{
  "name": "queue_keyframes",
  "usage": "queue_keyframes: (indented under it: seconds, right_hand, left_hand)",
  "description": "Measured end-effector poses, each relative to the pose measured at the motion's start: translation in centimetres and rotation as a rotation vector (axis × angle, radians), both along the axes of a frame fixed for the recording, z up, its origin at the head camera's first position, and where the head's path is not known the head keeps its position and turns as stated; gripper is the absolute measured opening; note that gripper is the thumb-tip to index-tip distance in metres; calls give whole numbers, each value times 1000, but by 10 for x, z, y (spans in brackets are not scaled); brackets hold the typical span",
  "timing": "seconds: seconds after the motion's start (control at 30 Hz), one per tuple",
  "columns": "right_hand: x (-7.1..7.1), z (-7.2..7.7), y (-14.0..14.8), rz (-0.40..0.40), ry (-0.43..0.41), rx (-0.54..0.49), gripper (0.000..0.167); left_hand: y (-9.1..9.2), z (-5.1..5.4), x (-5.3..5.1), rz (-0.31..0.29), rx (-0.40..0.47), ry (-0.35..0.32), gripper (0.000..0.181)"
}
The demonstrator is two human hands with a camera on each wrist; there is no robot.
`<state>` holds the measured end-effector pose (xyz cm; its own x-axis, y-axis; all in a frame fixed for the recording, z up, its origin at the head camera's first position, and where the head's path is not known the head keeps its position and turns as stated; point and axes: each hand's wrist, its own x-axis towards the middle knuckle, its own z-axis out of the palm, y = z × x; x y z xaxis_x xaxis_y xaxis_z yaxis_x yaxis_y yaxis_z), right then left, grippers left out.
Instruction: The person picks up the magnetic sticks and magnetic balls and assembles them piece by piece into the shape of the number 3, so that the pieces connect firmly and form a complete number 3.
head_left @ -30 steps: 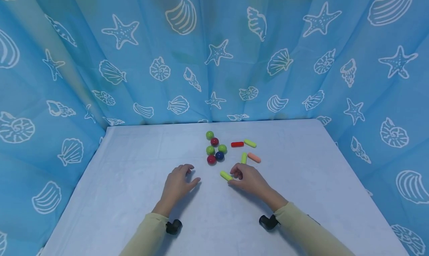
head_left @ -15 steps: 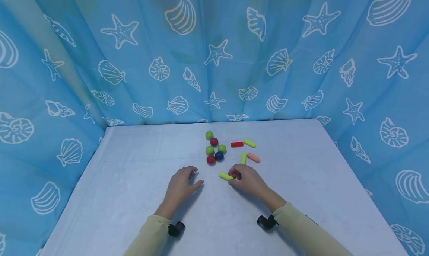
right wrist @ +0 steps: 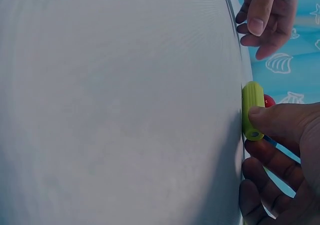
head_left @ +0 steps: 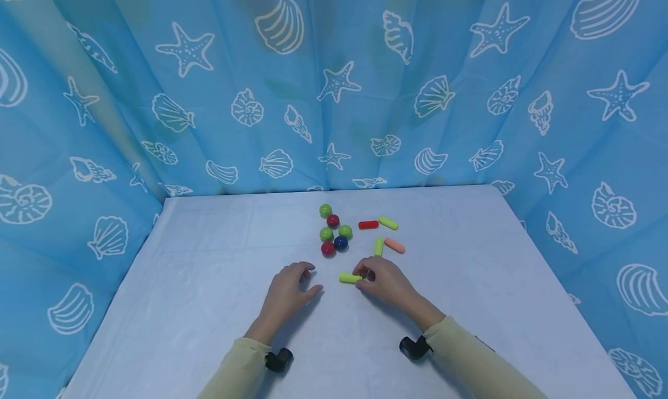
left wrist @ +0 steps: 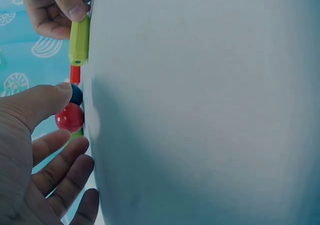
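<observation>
My right hand [head_left: 386, 280] pinches one end of a yellow-green cylindrical bead [head_left: 349, 278] between thumb and fingers. In the wrist views this bead [right wrist: 253, 97] is ridged lengthwise, with a small hole in its end; it lies nearly level, at or just over the tabletop. My left hand [head_left: 288, 294] is a short way to its left, thumb and fingers apart, holding nothing. Beyond the hands is a group of glossy balls: red [head_left: 328, 249], dark blue [head_left: 341, 243] and green [head_left: 326, 234]. Another yellow-green cylinder [head_left: 378, 246] lies just behind my right hand, its near end partly hidden.
Farther right on the white-covered table [head_left: 209, 306] lie an orange cylinder [head_left: 394, 245], a red cylinder [head_left: 368, 225] and a yellow-green cylinder [head_left: 388, 222]. A blue curtain [head_left: 292, 86] with shell prints stands around the back and sides.
My left hand has moved a little right, nearer the pinched bead. That bead has turned from slanting to nearly crosswise in my right hand, which has hardly shifted.
</observation>
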<state>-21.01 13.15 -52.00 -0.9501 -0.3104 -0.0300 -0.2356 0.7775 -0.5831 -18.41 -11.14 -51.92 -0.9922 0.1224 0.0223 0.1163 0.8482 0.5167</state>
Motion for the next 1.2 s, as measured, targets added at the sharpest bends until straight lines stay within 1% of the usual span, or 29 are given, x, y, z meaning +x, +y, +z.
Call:
queue_keyframes:
  seconds: [0.17,0.33,0.57,0.73,1.03,1.2]
  right_hand:
    - [2,2,-1,6,3,-1,18]
    - [4,3,-2,15,-14,-15,18]
    - [7,1,-4,31,-25,-15,19]
    - [10,-1,-5,47,-17,-19,19]
    - [14,2,-7,82,-2,-41,18]
    - [14,3,-9,94,1,-41,19]
  left_hand:
    - [4,-1,1,-19,15,-7,46]
    - [6,-2,3,-36,34,1,43]
    - [11,-4,7,-63,51,16,41]
    - [13,-4,10,-84,59,30,40]
    - [17,-7,11,-115,87,37,38]
    - [20,-8,11,-119,96,28,36]
